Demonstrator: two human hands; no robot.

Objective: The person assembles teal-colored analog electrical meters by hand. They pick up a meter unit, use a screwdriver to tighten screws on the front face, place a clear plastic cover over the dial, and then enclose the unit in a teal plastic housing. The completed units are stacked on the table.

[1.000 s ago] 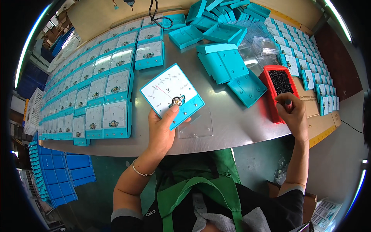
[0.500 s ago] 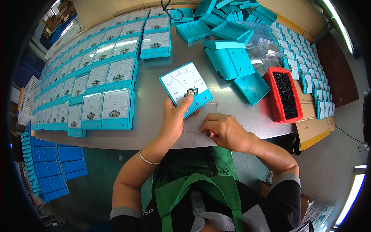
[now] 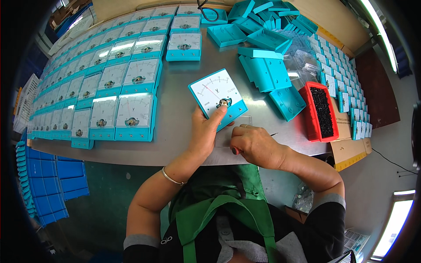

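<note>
"Two hands in play, and the turquoise meter [image 3: 212, 91] is up in the left hand [image 3: 208, 129]! How's it sitting?"

"Over the metal table [image 3: 182, 92], slanted: scale edge to the upper left, turquoise strip to the lower right. Thumb presses on the front, close to the dial's pivot; the other fingers wrap behind, mostly hidden."

"And the right hand [image 3: 258, 147]?"

"Closed in a fist around a red-handled tool [image 3: 236, 151]! Butt end juts out to the lower left, thin dark tip peeks past the knuckles to the upper right. By my reading, that long axis points away from the meter."

"Who's nearer?"

"Left is touching. Right is just beside, apart from it; from those fingers the meter lies up and to the left."

"Anything underneath?"

"A clear cover [image 3: 222, 139] on the table, partly masked by both hands."
</note>
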